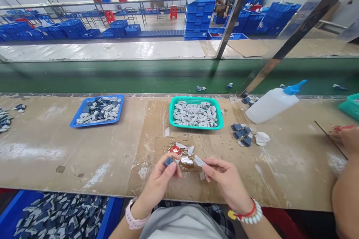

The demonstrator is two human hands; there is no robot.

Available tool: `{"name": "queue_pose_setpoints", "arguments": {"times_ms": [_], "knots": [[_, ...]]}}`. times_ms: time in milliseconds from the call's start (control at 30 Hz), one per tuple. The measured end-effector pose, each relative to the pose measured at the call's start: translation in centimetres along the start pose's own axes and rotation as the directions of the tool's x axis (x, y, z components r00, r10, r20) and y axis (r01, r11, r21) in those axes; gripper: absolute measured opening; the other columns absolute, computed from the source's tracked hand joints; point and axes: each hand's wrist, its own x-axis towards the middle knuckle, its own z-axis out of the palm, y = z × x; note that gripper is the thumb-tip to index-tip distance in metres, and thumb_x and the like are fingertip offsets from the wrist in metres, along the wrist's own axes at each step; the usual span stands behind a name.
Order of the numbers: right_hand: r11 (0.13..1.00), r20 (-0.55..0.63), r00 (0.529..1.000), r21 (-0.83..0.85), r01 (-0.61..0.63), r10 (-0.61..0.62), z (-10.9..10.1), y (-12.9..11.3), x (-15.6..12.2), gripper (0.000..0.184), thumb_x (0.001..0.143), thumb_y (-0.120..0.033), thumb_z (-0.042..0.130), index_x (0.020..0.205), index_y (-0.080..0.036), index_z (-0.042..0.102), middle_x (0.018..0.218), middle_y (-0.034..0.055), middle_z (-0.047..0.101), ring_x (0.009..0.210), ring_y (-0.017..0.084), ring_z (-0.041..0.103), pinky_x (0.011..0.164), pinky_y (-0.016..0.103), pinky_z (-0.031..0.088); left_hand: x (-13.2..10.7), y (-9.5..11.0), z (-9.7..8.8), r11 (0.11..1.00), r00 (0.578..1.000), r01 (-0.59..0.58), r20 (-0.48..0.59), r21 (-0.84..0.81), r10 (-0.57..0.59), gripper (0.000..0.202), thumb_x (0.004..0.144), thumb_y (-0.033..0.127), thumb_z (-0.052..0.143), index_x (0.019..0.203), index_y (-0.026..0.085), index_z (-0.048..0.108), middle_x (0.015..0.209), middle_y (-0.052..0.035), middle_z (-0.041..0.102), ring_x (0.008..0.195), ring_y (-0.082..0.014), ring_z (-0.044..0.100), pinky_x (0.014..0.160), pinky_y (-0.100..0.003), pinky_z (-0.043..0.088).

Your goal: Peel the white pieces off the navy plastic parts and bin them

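My left hand is closed on a small dark blue-grey plastic part, pinched between thumb and fingers. A thin light grey plastic piece sticks out from the fingertips of my right hand. The two pieces are apart. Between and just beyond my hands lie a small red round cap, a white glossy puddle and a few loose light grey pieces on a wet cardboard patch. Farther back stands a green basket filled with light grey pieces.
A blue tray of mixed parts sits left. At right are dark parts, crumpled white tissue and a tilted white squeeze bottle. A green conveyor belt runs behind. A full blue crate stands lower left. A co-worker's arm is at right.
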Motion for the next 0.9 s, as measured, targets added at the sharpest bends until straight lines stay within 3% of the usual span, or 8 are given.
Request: {"name": "queue_pose_setpoints", "arguments": {"times_ms": [100,167,333,467,600,700,833,900], "knots": [[0.975,-0.011,0.977,-0.052,0.214,-0.215,0.7,-1.8,-0.7,0.013,0.069,-0.029,0.077,0.077,-0.019,0.075,0.075,0.0053,0.071,0.059,0.014,0.063,0.050,0.023,0.054,0.2,0.6,1.2,0.987,0.998,-0.052,0.036,0.154,0.047,0.028,0.090,0.046,0.053,0.093,0.019,0.056,0.073,0.0000,0.052,0.068,-0.0124,0.043,0.066,-0.023,0.034],[0.917,-0.001,0.927,-0.144,0.372,-0.376,1.1,-2.7,-1.3,0.008,0.072,-0.023,0.074,0.080,-0.021,0.075,0.078,0.0057,0.072,0.068,0.016,0.066,0.056,0.025,0.057,0.2,0.9,1.7,0.978,0.996,-0.085,0.050,0.193,0.077,0.029,0.087,0.048,0.056,0.096,0.020,0.056,0.077,-0.0002,0.050,0.070,-0.0132,0.042,0.065,-0.023,0.034],[0.748,0.121,0.803,-0.305,0.590,-0.584,1.8,-3.7,-2.0,0.021,0.078,-0.010,0.068,0.092,-0.025,0.073,0.086,0.0042,0.071,0.075,0.015,0.068,0.064,0.023,0.058,0.1,1.6,2.6,0.942,0.987,-0.160,0.064,0.295,0.148,0.034,0.085,0.049,0.059,0.103,0.021,0.056,0.090,-0.0034,0.055,0.082,-0.0179,0.049,0.074,-0.026,0.038],[0.669,0.219,0.747,-0.338,0.661,-0.627,2.1,-3.4,-1.8,0.025,0.080,-0.006,0.064,0.095,-0.025,0.070,0.088,0.0020,0.070,0.077,0.012,0.067,0.065,0.020,0.057,-0.1,1.9,3.0,0.902,0.982,-0.190,0.065,0.387,0.179,0.031,0.089,0.047,0.054,0.108,0.023,0.055,0.097,-0.0038,0.058,0.089,-0.0190,0.053,0.080,-0.027,0.040],[0.542,0.296,0.690,-0.449,0.710,-0.660,2.4,-3.0,-2.0,0.025,0.083,-0.003,0.057,0.094,-0.022,0.068,0.090,0.0048,0.069,0.077,0.012,0.065,0.066,0.020,0.055,-0.2,1.7,3.4,0.836,0.976,-0.175,-0.023,0.520,0.218,0.021,0.096,0.035,0.041,0.106,0.023,0.053,0.098,-0.0041,0.059,0.091,-0.0182,0.054,0.082,-0.028,0.040],[0.461,0.373,0.676,-0.519,0.720,-0.636,2.8,-2.6,-2.4,0.026,0.086,-0.004,0.050,0.097,-0.021,0.067,0.088,0.0073,0.066,0.075,0.013,0.063,0.065,0.021,0.054,-0.3,1.1,3.7,0.806,0.973,-0.143,-0.069,0.574,0.222,0.020,0.096,0.031,0.036,0.099,0.021,0.053,0.094,-0.0045,0.059,0.088,-0.0188,0.055,0.080,-0.029,0.040],[0.458,0.464,0.698,-0.533,0.711,-0.545,3.6,-2.0,-2.5,0.027,0.090,-0.008,0.045,0.099,-0.020,0.067,0.085,0.0077,0.063,0.071,0.013,0.061,0.061,0.021,0.053,-0.2,0.4,3.6,0.825,0.969,-0.107,-0.127,0.556,0.211,0.020,0.094,0.027,0.037,0.096,0.020,0.055,0.091,-0.0040,0.061,0.085,-0.0190,0.056,0.077,-0.029,0.042],[0.495,0.500,0.695,-0.487,0.719,-0.517,3.8,-2.0,-2.3,0.025,0.091,-0.012,0.047,0.104,-0.022,0.066,0.092,0.0080,0.063,0.076,0.013,0.061,0.065,0.022,0.054,-0.7,0.2,2.3,0.841,0.954,-0.083,-0.202,0.534,0.222,0.022,0.093,0.031,0.038,0.094,0.020,0.058,0.087,-0.0032,0.062,0.079,-0.0189,0.057,0.073,-0.028,0.042]]}}
